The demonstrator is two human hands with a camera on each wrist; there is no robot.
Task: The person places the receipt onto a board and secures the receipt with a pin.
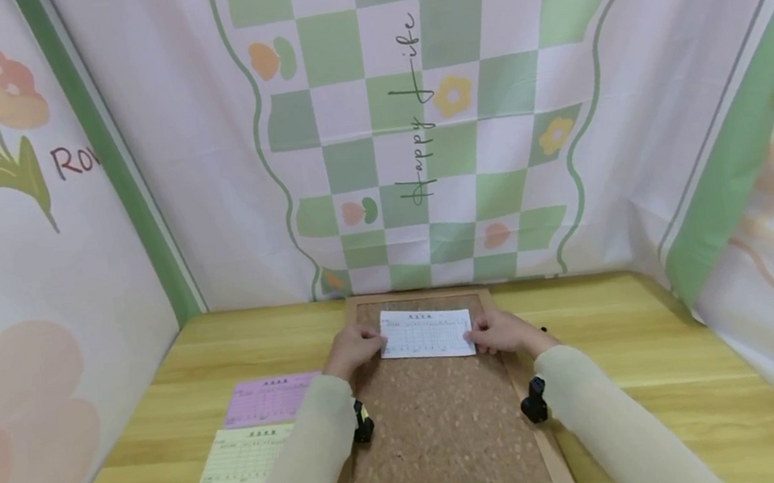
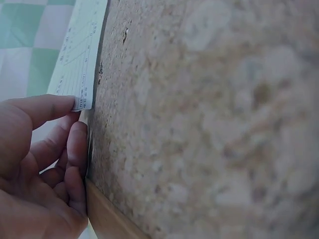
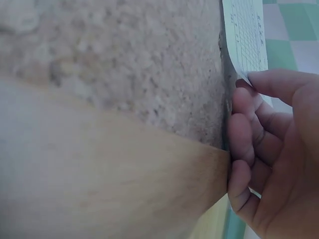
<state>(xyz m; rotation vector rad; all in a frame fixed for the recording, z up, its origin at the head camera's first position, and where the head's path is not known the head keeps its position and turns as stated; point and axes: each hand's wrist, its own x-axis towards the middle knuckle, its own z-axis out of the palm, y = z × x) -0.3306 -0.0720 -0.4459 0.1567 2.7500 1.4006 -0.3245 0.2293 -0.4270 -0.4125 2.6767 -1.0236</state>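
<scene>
Both hands hold a white printed form slip (image 1: 426, 333) by its short ends, over the upper part of a wood-framed cork board (image 1: 448, 429). My left hand (image 1: 355, 348) pinches the slip's left end; in the left wrist view the thumb (image 2: 57, 105) lies on its corner and the other fingers curl beside the frame. On the other side my right hand (image 1: 505, 332) pinches the right end. There the slip (image 3: 244, 37) bends up slightly at the corner under the thumb, close over the cork.
Left of the board, a purple form slip (image 1: 268, 400) and a pale yellow one (image 1: 239, 458) lie on the wooden table (image 1: 155, 435), partly behind the left sleeve. A checkered curtain (image 1: 408, 124) hangs along the back edge. Black wrist cameras (image 1: 536, 400) sit on both sleeves.
</scene>
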